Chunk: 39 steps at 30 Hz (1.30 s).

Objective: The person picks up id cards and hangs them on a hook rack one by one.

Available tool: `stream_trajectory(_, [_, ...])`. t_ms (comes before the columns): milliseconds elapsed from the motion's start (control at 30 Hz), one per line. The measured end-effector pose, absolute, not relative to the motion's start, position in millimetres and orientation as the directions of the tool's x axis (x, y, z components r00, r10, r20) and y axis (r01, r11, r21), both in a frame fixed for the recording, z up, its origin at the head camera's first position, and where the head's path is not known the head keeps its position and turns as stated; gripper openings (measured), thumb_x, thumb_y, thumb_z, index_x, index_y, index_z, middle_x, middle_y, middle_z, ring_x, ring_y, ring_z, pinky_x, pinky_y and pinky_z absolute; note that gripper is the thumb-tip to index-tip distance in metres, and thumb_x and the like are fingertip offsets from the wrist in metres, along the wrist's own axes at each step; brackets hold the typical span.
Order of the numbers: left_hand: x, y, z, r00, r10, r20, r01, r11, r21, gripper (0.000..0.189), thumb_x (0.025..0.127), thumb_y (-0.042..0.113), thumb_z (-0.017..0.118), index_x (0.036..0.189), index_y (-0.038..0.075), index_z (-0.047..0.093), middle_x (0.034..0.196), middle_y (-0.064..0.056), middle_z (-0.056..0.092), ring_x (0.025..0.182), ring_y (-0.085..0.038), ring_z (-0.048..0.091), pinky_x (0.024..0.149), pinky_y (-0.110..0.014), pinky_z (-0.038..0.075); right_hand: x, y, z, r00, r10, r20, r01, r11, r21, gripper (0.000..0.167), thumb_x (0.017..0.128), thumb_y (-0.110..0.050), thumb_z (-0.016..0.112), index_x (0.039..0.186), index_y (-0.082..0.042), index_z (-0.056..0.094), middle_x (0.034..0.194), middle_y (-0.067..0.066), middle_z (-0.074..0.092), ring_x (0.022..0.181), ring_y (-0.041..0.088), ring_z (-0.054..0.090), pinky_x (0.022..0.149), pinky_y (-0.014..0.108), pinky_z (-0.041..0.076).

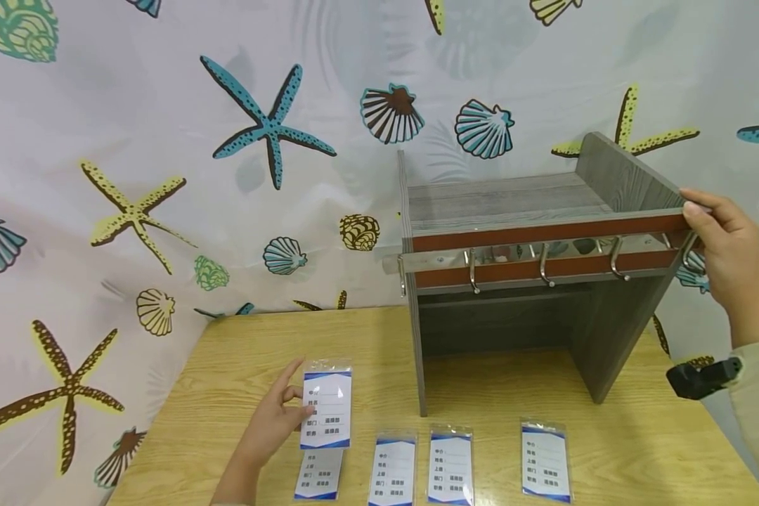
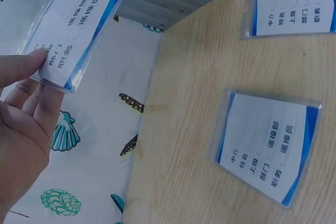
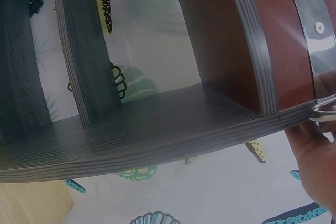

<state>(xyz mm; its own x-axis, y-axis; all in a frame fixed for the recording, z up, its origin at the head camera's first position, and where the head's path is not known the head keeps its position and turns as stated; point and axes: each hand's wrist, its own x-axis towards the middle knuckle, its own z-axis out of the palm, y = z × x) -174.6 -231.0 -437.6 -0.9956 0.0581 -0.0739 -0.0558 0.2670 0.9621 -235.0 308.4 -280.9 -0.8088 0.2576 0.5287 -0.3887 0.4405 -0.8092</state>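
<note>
My left hand (image 1: pixel 268 422) pinches a name badge (image 1: pixel 334 407) in a clear plastic sleeve, thumb on its front and fingers behind, and holds it above the table. The left wrist view shows the same badge (image 2: pixel 79 24) tilted between thumb and fingers. Below it on the table lies another badge (image 1: pixel 319 476), partly covered in the head view. My right hand (image 1: pixel 730 249) grips the front right corner of a grey wooden rack (image 1: pixel 506 200), beside its end hook (image 1: pixel 691 254). In the right wrist view, the rack's side panel (image 3: pixel 157 135) hides part of that hand.
Several metal hooks (image 1: pixel 544 266) stick out from a metal strip along the rack's red-brown front. Three more badges lie before the rack: one left (image 1: pixel 392 472), one middle (image 1: pixel 450 467), one right (image 1: pixel 545 460). Behind the wooden table (image 1: pixel 240 351) hangs a seashell-patterned curtain (image 1: pixel 329 232).
</note>
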Motion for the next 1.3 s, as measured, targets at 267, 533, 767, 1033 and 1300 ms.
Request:
stream_trajectory(267, [-174,-215,-425,-0.981,0.193,0.011,0.043,0.163,0.986,0.076,0.080,-0.011,0.051,0.135,0.033,0.021,0.105,-0.021,0.048,0.072,-0.027,0.060,0.062,-0.034,0.050,-236,309,-281,-0.803,0.262,0.536,-0.400,0.429,-0.810,0.034,0.092,-0.024,0.041,0.125,-0.016,0.047,0.098,-0.013,0.048,0.089,0.001,0.046,0.073,0.015,0.036])
stream_trajectory(533, [-173,-200,-420,-0.960,0.238,0.147,0.167,0.068,0.984,0.072,0.078,-0.006,0.057,0.136,0.019,0.022,0.095,-0.015,0.048,0.056,-0.009,0.047,0.053,-0.019,0.042,-236,307,-280,-0.799,0.258,0.544,-0.433,0.382,-0.817,0.034,0.091,-0.022,0.042,0.123,-0.015,0.048,0.095,-0.013,0.050,0.086,0.001,0.048,0.068,0.013,0.036])
stream_trajectory(767, [-172,-182,-413,-0.985,0.114,0.131,0.136,0.037,0.990,0.062,0.079,-0.003,0.058,0.130,0.022,0.032,0.091,-0.015,0.054,0.068,-0.019,0.057,0.058,-0.029,0.049,-236,307,-281,-0.799,0.267,0.539,-0.446,0.340,-0.828,0.033,0.090,-0.023,0.044,0.122,-0.015,0.049,0.095,-0.012,0.051,0.086,0.002,0.049,0.068,0.013,0.036])
stream_trajectory(1033, [-173,-170,-402,-0.981,0.022,0.190,0.190,0.001,0.982,0.055,0.081,-0.001,0.056,0.125,0.024,0.034,0.094,-0.016,0.054,0.067,-0.017,0.054,0.061,-0.028,0.048,-235,306,-280,-0.797,0.268,0.541,-0.429,0.380,-0.820,0.034,0.091,-0.024,0.042,0.124,-0.015,0.047,0.097,-0.011,0.050,0.088,0.002,0.047,0.071,0.014,0.036])
stream_trajectory(1300, [-173,-165,-391,-0.976,0.042,0.212,0.210,-0.044,0.977,0.054,0.082,-0.003,0.054,0.125,0.023,0.033,0.106,-0.013,0.051,0.073,-0.019,0.054,0.060,-0.029,0.049,-233,305,-282,-0.798,0.272,0.538,-0.416,0.397,-0.818,0.034,0.092,-0.024,0.041,0.124,-0.016,0.047,0.097,-0.011,0.049,0.087,0.002,0.048,0.069,0.013,0.036])
